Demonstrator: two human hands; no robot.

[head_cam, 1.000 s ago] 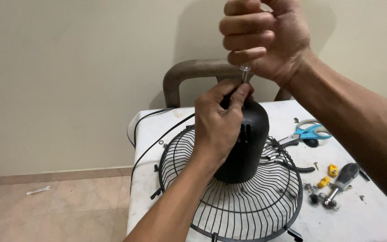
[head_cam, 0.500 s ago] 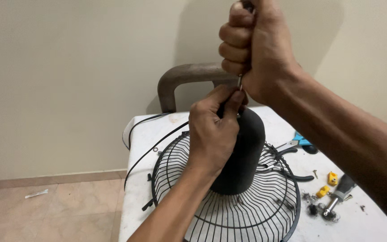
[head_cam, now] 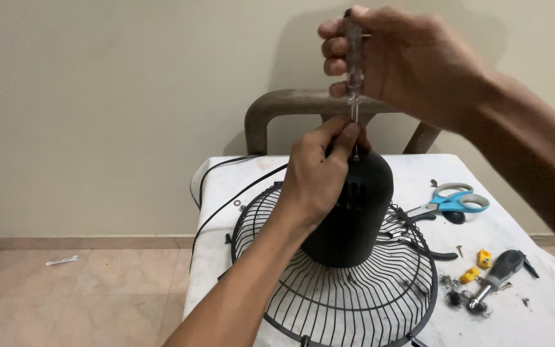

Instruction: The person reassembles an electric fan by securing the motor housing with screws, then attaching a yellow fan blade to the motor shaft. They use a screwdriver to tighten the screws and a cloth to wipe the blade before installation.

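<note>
Currently right hand (head_cam: 412, 61) gripping clear-handled screwdriver (head_cam: 353, 58) upright, tip meeting top of black motor housing (head_cam: 354, 205); left hand (head_cam: 319, 173) pinching tip, steadying. Housing sitting centre of wire grille (head_cam: 348, 302), scissors (head_cam: 451, 202) at 3 o'clock. Screw-turning step judged underway; next needing straight, steady downward twisting.

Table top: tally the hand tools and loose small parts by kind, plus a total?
Clear-handled screwdriver, held in the right hand: 1
Grey-handled screwdriver: 1
Blue-handled scissors: 1
Yellow small parts: 2
Loose screw: 1
Total: 6
Not counted: the black fan motor housing, which the left hand steadies, and the wire fan guard.
</note>
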